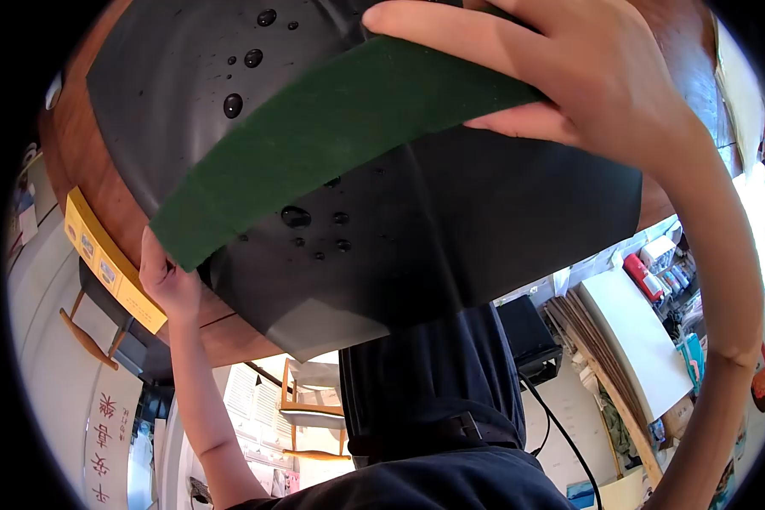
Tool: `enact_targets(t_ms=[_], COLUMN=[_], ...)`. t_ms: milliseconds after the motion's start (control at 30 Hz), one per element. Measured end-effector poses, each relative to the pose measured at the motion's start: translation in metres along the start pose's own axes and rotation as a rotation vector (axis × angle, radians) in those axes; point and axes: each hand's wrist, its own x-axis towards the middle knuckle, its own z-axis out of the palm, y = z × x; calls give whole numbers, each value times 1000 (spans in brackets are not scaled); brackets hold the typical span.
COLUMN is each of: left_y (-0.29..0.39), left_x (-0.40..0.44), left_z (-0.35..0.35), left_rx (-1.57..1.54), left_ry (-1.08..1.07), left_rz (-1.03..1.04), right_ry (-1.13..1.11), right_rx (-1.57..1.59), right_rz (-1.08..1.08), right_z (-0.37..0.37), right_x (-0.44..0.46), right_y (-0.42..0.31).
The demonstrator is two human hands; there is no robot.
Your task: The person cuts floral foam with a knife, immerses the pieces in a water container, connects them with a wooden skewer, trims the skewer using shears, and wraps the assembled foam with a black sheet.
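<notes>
A long dark-green strip (pixel 314 127), of felt or a similar flat material, stretches slantwise between my two hands. My left hand (pixel 172 285) pinches its lower left end near the table edge. At the upper right, my right hand (pixel 582 81) holds the other end, with a long finger along the upper edge and the thumb by the lower edge. Beneath the strip lies a black sheet (pixel 527 212) with a smooth, slightly creased surface. Several water drops (pixel 296 218) dot the sheet on both sides of the strip. Part of the strip's right end is hidden under my right hand.
The sheet rests on a brown wooden table (pixel 102 161) and overhangs its near edge, where a corner folds up. A yellow printed box or card (pixel 115 259) lies at the left edge. Chairs (pixel 313 416), a black stool-like object (pixel 529 338) and stacked boards (pixel 633 331) stand below.
</notes>
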Motion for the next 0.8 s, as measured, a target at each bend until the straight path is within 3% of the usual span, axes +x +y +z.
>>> enact_targets(t_ms=[267, 800], left_y=[14, 31], left_x=[16, 30], left_z=[8, 28], left_rx=[14, -25], left_ry=[-22, -73], left_rz=[151, 257], right_ry=[196, 203], right_rx=[-24, -50], right_rz=[-106, -129], right_z=[24, 17], right_x=[-3, -4], right_y=[12, 9])
